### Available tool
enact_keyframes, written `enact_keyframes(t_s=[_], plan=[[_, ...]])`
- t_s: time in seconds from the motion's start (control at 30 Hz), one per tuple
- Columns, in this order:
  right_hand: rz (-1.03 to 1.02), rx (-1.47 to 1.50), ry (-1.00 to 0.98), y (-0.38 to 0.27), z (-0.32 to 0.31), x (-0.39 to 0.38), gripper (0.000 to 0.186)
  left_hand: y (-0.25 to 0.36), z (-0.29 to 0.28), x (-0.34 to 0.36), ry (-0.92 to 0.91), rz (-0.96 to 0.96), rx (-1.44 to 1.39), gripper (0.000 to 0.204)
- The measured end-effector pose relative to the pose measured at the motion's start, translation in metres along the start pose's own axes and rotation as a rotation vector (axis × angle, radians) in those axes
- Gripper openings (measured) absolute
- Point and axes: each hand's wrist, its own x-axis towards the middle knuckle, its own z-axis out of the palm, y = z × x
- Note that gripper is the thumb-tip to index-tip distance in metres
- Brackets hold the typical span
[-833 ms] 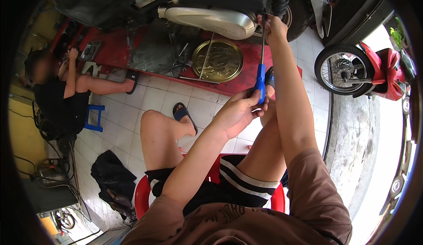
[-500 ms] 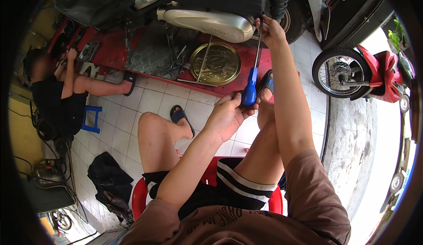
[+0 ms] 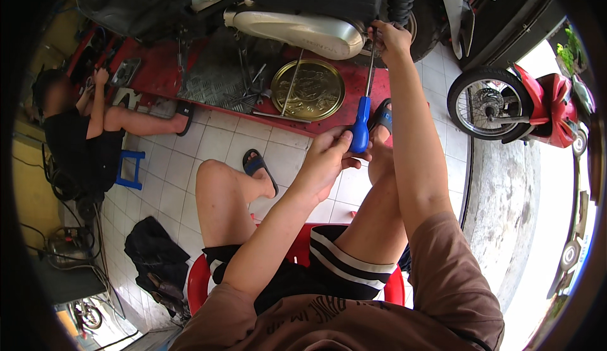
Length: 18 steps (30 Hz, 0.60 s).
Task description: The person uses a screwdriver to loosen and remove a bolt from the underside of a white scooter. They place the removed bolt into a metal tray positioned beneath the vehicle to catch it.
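A long screwdriver (image 3: 360, 128) with a bright blue handle stands nearly upright in the picture, its metal shaft running up to the rear of a scooter (image 3: 303, 34) with a silver engine cover. My left hand (image 3: 327, 161) grips the handle's lower end between thumb and fingers. Up by the cover's right end, my right hand (image 3: 393, 42) has its fingers closed around the upper shaft. Those fingers and the dark scooter parts hide the tip, so what it touches cannot be made out.
Under the scooter, a red platform (image 3: 152, 66) carries a round gold tray (image 3: 316, 101), a T-handle wrench (image 3: 291, 89) and several loose tools. At the left, another person (image 3: 79, 117) sits by a blue stool (image 3: 131, 169). A red motorbike (image 3: 550, 108) stands at the right.
My left hand's fingers have shifted slightly on the blue handle, its lower fingers now less wrapped around the end. My right hand stays in nearly the same place.
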Motion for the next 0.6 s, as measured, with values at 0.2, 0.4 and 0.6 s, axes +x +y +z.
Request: enact_keyframes(t_s=[0.2, 0.4, 0.6], plan=[[0.153, 0.282, -0.029, -0.002, -0.003, 0.002, 0.008, -0.003, -0.001, 0.003, -0.018, -0.077, -0.231, 0.026], [0.168, 0.198, -0.090, 0.005, -0.005, 0.013, 0.010, -0.001, 0.000, 0.003, -0.026, -0.089, -0.277, 0.022], [0.150, 0.152, -0.045, 0.002, -0.006, 0.009, 0.011, -0.003, -0.004, 0.001, -0.068, -0.062, -0.176, 0.021]])
